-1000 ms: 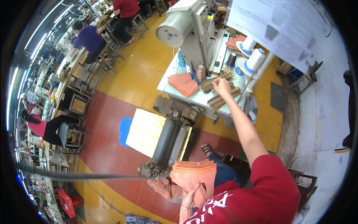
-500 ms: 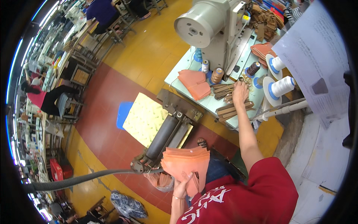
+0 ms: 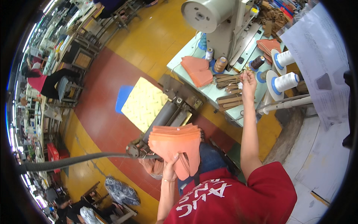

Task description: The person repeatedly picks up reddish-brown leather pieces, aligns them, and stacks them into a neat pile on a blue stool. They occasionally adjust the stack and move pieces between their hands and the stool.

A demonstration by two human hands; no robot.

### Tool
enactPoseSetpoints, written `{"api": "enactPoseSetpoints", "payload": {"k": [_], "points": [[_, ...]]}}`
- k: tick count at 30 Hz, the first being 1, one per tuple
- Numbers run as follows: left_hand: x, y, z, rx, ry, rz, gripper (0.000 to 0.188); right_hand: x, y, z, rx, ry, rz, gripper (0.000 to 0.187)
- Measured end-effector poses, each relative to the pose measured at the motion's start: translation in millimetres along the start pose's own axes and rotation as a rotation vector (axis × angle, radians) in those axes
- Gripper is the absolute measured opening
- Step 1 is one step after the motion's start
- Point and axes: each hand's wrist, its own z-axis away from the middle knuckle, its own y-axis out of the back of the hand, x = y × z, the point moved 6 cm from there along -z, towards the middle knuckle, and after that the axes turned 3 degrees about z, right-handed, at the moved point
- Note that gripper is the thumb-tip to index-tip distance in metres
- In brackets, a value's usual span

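My left hand (image 3: 170, 167) grips a fanned stack of orange cut-out pieces (image 3: 175, 140) in front of my body, thumb on top. My right hand (image 3: 249, 83) is raised over the pale green table (image 3: 179, 66), its fingertips pinched together. Something small and yellowish shows by those fingertips, too small to name. Beside and below that hand lie bundles of brown strips (image 3: 229, 100), some tied. Left of them rests another pile of orange pieces (image 3: 196, 71). A brown thread cone (image 3: 220, 64) and a dark thread spool (image 3: 257, 62) stand close by.
A large grey machine (image 3: 220, 31) rises from the table. White thread spools (image 3: 285, 82) and a hanging printed sheet (image 3: 317, 63) are at the right. A roller machine (image 3: 164, 114) with a yellow sheet (image 3: 143, 104) stands left of the table. A ribbed hose (image 3: 74, 160) crosses the left side.
My right hand has lifted off the brown strips, and its fingers have drawn into a pinch. The orange stack in my left hand has shifted up and left in the picture as the view moved.
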Motion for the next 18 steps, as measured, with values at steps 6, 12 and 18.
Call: {"api": "enactPoseSetpoints", "payload": {"k": [6, 12, 18], "points": [[-4, 8, 0, -0.106, 0.035, 0.128, 0.055, -55, -80, 128, -0.617, -0.519, -0.405, 0.025], [32, -11, 12, -0.112, -0.142, -0.234, 0.057, -99, -101, 191, -0.727, -0.571, -0.391, 0.006], [44, -11, 33, -0.135, -0.085, -0.162, 0.051, -118, -114, 207, -1.032, -0.054, -0.052, 0.035]]}}
